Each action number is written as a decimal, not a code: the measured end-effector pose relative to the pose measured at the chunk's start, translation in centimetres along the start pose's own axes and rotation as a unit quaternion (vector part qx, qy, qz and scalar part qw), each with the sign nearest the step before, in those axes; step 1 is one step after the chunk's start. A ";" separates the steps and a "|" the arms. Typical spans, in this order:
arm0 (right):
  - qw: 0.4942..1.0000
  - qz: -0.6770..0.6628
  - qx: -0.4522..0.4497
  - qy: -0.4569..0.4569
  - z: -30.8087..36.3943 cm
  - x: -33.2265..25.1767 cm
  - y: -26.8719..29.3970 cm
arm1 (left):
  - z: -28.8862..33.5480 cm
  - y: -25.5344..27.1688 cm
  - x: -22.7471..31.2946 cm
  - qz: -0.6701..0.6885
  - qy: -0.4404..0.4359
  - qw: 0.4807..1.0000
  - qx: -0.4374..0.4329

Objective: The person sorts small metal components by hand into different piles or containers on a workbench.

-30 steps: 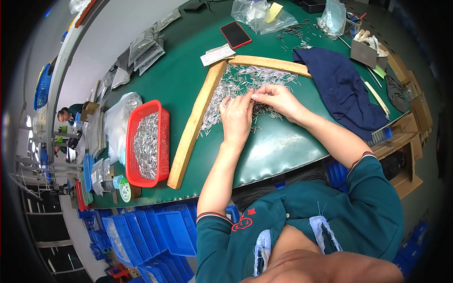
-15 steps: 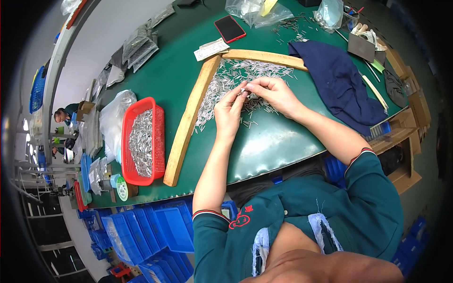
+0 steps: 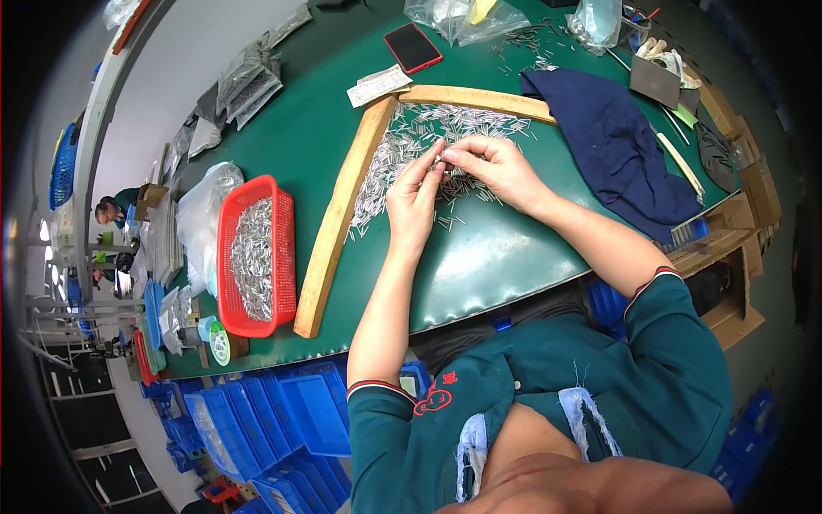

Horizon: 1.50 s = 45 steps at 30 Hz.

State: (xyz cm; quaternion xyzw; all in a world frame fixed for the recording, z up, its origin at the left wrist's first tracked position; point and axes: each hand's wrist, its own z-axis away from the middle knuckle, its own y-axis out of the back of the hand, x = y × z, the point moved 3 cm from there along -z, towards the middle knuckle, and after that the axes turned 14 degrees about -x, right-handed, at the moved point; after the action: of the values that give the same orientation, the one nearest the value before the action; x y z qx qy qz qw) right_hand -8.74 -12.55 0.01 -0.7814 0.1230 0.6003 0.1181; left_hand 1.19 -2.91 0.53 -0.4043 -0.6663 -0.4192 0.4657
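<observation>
A loose heap of small silvery metal pins [image 3: 377,184] lies on the green table, in the corner formed by two wooden strips [image 3: 342,218]. Over the heap's near side, my left hand [image 3: 413,199] and my right hand [image 3: 499,174] meet at the fingertips. Both are closed in a pinch. Something small sits between the fingers, mostly hidden, and its kind cannot be made out. Left of the wooden strip stands a red plastic basket [image 3: 287,257] filled with similar shiny metal pieces.
A phone [image 3: 413,47] and paper slips [image 3: 379,86] lie beyond the strips' corner. Dark blue cloth [image 3: 599,146] covers the table's right part. Clear plastic bags [image 3: 467,19] rest at the far edge. Blue bins [image 3: 317,415] stand below the table, and a person [image 3: 120,208] is far left.
My hands stay together over the heap, with only a slight shift of the fingers. The whole view has moved a little, and the basket and strips appear slightly farther left.
</observation>
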 end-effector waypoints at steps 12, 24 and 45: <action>0.999 0.029 0.000 -0.041 0.1 0.2 0.2 | 0.1 0.0 0.2 -0.183 -0.073 0.980 0.010; 0.871 -0.437 -0.009 -0.226 0.4 0.6 0.1 | 0.1 0.0 -0.1 -0.019 0.007 1.000 0.008; 0.951 -0.248 -0.006 -0.186 0.6 0.6 -0.1 | 0.0 0.2 0.5 -0.170 -0.076 0.982 0.032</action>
State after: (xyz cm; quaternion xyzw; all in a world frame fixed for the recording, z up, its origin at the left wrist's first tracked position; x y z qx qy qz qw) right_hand -9.10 -12.26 -0.68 -0.6627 -0.1027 0.6871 0.2794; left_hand 1.24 -2.81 1.06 -0.3007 -0.7718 -0.4386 0.3487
